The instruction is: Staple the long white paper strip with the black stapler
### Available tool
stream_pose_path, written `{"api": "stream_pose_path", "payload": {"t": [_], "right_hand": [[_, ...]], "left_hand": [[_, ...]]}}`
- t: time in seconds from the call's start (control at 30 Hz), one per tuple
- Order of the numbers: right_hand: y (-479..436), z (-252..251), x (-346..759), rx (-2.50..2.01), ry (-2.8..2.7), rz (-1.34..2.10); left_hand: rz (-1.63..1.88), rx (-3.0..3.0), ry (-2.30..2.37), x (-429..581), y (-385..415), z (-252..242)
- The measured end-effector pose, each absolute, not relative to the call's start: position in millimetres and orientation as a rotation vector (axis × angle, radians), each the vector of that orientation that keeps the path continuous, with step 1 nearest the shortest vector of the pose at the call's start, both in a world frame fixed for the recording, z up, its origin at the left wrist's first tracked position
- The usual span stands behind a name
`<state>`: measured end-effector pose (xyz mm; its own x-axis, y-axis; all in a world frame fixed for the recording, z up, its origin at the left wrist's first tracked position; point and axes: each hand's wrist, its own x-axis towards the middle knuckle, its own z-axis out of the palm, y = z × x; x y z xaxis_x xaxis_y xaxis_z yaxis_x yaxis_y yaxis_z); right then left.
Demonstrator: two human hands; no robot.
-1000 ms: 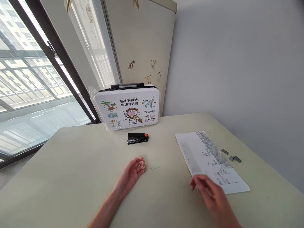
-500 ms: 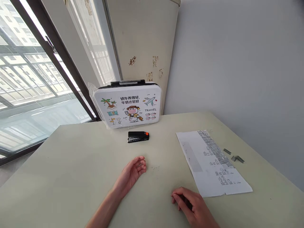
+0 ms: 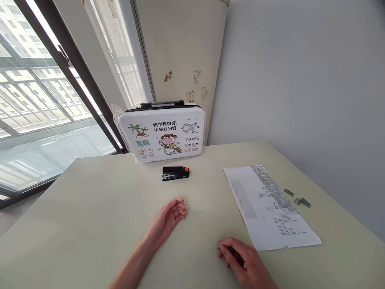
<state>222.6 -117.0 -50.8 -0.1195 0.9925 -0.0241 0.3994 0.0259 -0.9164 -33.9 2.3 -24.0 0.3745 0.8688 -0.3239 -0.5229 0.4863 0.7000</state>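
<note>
My left hand (image 3: 168,221) rests on its side on the pale table, palm turned inward, its fingers loosely bent and holding nothing. Beyond its fingertips lies a black stapler (image 3: 175,173) with an orange-red button at the right end. My right hand (image 3: 240,259) lies lower down with curled fingers, the thumb against the index finger; no object shows in it. Close to its right is a white printed sheet of paper (image 3: 240,200), with a grey band and rows of staples along its far right edge. Small strips of staples (image 3: 302,202) lie past the paper.
A white cartoon-printed suitcase (image 3: 168,136) in clear plastic stands upright at the table's back edge. The green-grey table (image 3: 90,216) meets a plain wall (image 3: 300,80) on the right. A sliding glass window (image 3: 45,108) is at the left. Tiny specks lie between my hands.
</note>
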Motion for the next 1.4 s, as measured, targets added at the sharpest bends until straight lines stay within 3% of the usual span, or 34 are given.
{"api": "stream_pose_path", "payload": {"t": [1.07,1.4], "right_hand": [[-118.1,-38.2,227.1,-1.372,-1.534,1.134],[-96.5,-47.4,334.7,-1.792,-1.701,0.304]], "left_hand": [[0.943,0.571,0.73,-34.4,1.2,-27.3],[0.948,0.562,0.753,-33.1,0.7,-23.7]]}}
